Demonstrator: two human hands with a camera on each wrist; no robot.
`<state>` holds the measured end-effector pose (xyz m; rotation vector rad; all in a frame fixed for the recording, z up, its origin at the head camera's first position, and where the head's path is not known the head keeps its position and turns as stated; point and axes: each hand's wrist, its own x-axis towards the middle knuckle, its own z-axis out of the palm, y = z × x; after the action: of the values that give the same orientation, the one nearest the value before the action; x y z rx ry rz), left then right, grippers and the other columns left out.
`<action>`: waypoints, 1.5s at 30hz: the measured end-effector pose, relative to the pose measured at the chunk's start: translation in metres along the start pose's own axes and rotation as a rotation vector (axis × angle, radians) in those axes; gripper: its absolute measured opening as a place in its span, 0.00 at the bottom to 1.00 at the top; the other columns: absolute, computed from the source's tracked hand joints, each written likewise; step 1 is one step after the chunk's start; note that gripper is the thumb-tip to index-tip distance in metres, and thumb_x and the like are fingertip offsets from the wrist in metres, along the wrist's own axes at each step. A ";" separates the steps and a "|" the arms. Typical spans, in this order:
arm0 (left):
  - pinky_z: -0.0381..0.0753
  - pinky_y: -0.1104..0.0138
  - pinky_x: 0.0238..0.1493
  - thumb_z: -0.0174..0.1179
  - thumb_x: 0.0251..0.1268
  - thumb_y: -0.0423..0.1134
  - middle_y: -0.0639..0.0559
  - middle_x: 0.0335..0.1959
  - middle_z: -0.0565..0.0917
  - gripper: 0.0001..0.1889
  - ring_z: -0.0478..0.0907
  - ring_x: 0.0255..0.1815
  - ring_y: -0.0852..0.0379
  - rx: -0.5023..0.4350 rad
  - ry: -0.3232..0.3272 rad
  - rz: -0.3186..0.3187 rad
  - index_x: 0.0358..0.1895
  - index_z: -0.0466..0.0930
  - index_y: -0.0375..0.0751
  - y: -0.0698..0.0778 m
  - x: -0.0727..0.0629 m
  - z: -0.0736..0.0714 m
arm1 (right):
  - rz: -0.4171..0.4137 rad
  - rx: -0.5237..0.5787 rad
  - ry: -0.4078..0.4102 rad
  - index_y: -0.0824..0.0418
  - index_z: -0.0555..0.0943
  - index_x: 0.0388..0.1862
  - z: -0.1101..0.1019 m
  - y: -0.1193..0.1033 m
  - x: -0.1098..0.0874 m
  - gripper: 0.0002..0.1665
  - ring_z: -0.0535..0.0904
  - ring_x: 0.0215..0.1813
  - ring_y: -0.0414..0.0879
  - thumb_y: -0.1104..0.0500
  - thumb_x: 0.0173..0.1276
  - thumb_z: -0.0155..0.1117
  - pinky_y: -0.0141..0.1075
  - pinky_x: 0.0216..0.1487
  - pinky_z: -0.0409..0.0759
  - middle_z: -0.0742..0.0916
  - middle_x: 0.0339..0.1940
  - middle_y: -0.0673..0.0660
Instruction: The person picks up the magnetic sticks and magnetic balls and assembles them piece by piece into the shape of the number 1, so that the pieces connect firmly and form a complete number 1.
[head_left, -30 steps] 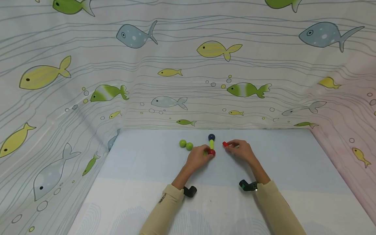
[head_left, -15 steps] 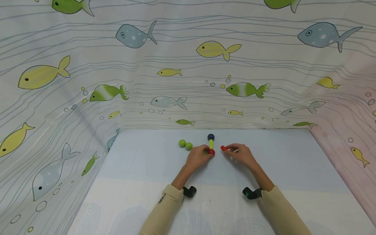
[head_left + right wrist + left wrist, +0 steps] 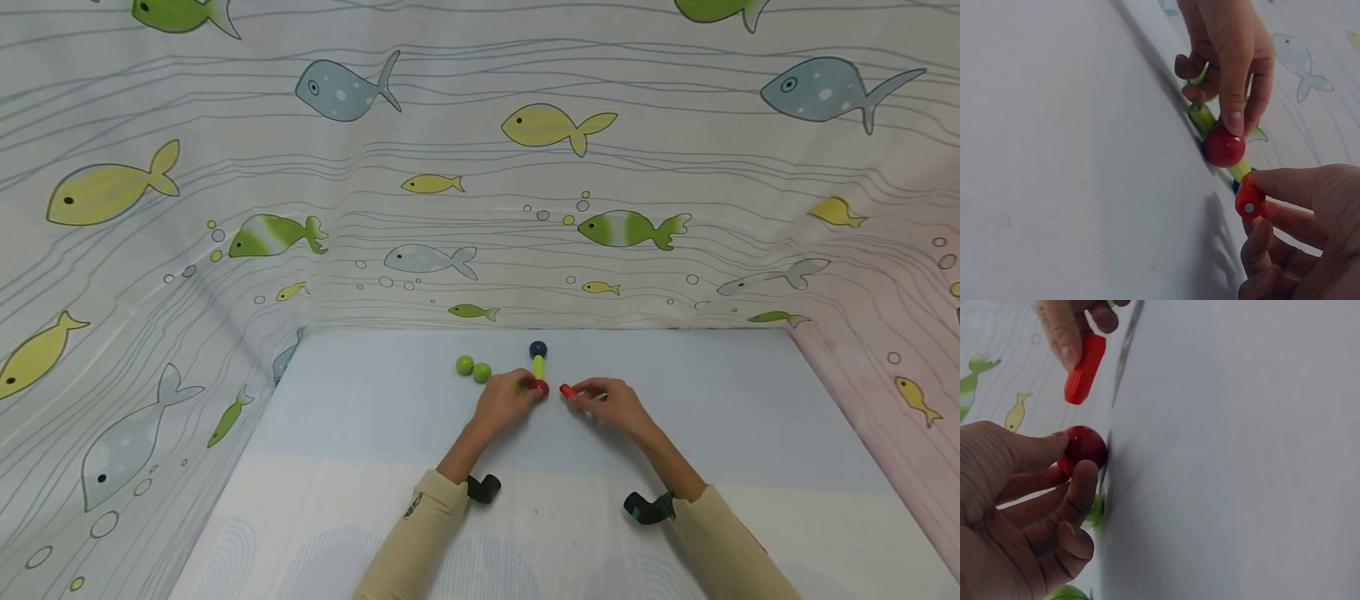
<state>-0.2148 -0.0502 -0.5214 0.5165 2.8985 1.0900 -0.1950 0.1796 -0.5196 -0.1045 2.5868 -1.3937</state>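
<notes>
My left hand (image 3: 504, 402) pinches a glossy red ball (image 3: 1085, 450) between thumb and fingers, low over the table. From that ball a yellow-green rod (image 3: 538, 367) runs back to a dark blue ball (image 3: 537, 350). A second green rod (image 3: 1200, 117) shows on the ball's left side, partly hidden by the left fingers. Just to the right, my right hand (image 3: 613, 404) pinches a short red rod (image 3: 1250, 199) with thumb and fingertips. A round silver spot marks the rod's end in the right wrist view. A small gap separates the red rod from the red ball.
Two loose green balls, a left one (image 3: 465, 365) and a right one (image 3: 482, 372), lie left of the joined pieces. The pale table (image 3: 360, 417) meets a fish-printed cloth wall (image 3: 525, 275) at the back and sides.
My right hand has moved nearer the front and slightly left, bringing the red rod level with the red ball. The left hand stays on the red ball.
</notes>
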 end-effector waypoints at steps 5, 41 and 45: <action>0.79 0.65 0.48 0.65 0.67 0.40 0.52 0.44 0.87 0.12 0.80 0.43 0.58 0.011 0.004 0.011 0.50 0.83 0.42 -0.001 0.001 0.000 | -0.013 0.003 -0.022 0.61 0.85 0.51 0.007 -0.003 -0.004 0.17 0.78 0.33 0.48 0.55 0.66 0.69 0.37 0.32 0.78 0.84 0.34 0.53; 0.79 0.64 0.48 0.64 0.68 0.41 0.52 0.44 0.87 0.12 0.80 0.43 0.58 0.020 -0.001 0.010 0.50 0.83 0.42 -0.002 0.001 0.002 | 0.025 -0.017 0.030 0.62 0.86 0.46 0.042 -0.023 -0.010 0.16 0.77 0.32 0.45 0.54 0.64 0.71 0.37 0.31 0.74 0.85 0.30 0.51; 0.78 0.65 0.47 0.64 0.68 0.40 0.52 0.44 0.87 0.11 0.80 0.42 0.59 0.015 0.003 0.017 0.50 0.83 0.42 -0.002 0.001 0.002 | 0.030 -0.022 0.037 0.63 0.86 0.44 0.043 -0.026 -0.011 0.16 0.78 0.34 0.45 0.54 0.64 0.71 0.37 0.33 0.75 0.86 0.30 0.50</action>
<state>-0.2165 -0.0502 -0.5243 0.5419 2.9125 1.0738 -0.1764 0.1319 -0.5199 -0.0441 2.6225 -1.3704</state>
